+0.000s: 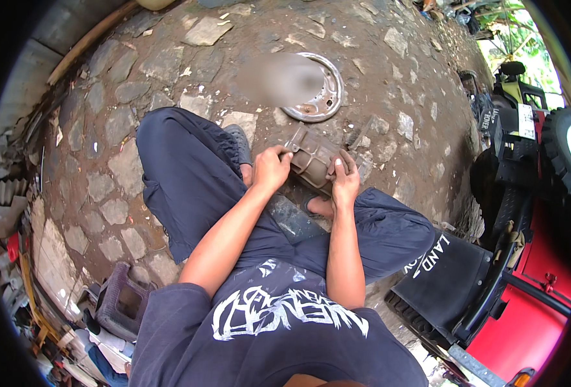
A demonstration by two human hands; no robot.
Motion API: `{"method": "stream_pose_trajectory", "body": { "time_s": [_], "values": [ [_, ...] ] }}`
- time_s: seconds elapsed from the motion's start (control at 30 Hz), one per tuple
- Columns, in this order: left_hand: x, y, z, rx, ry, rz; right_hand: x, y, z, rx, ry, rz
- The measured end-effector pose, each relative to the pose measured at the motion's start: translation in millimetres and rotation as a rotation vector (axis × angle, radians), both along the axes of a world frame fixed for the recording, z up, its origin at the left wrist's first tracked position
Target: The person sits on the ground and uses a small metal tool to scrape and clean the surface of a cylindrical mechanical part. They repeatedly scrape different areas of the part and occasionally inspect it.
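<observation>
A grimy brown metal housing [312, 153] with raised ribs is tilted between my knees, low over the ground. My left hand [272, 168] grips its left edge, with the fingers curled and the thumb by the upper corner. At the right end, my right hand [345, 180] is closed on the housing, thumb on top. A small dark lump shows by the right fingertips, and I cannot tell whether it is part of the housing. Just beyond lies a round steel wheel rim [337, 97], its left part covered by a blurred patch.
Uneven stones set in dirt make up the ground [121, 122]. A red and black vehicle [530, 297] with a mudflap [443, 284] stands close on my right. A dark plastic stool [121, 306] and assorted clutter lie at the lower left.
</observation>
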State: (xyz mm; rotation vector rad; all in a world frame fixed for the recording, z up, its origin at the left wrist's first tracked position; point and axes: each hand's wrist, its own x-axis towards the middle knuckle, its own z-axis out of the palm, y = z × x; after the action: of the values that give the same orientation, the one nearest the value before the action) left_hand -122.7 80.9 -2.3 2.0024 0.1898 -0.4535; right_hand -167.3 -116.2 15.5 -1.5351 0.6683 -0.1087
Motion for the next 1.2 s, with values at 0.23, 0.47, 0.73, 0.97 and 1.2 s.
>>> {"method": "stream_pose_trajectory", "body": {
  "time_s": [0.23, 0.47, 0.73, 0.97, 1.2],
  "values": [
    [8.0, -5.1, -45.0, 0.017, 0.135, 0.066, 54.2, 11.7, 3.2, -0.968, -0.081, 0.397],
    [9.8, -10.8, -50.5, -0.085, 0.089, -0.020, 70.0, 27.0, -23.3, -0.904, -0.220, 0.592],
    [7.5, -18.3, -62.4, -0.052, 0.105, -0.012, 72.8, 35.4, -21.9, -0.929, -0.189, 0.586],
    [11.2, -16.6, -55.1, -0.046, 0.139, 0.058, 70.5, 33.7, -22.0, -0.987, -0.246, 0.622],
    [16.0, -12.1, -47.7, -0.083, 0.128, 0.019, 65.9, 42.8, -24.9, -1.022, -0.280, 0.605]
  ]
}}
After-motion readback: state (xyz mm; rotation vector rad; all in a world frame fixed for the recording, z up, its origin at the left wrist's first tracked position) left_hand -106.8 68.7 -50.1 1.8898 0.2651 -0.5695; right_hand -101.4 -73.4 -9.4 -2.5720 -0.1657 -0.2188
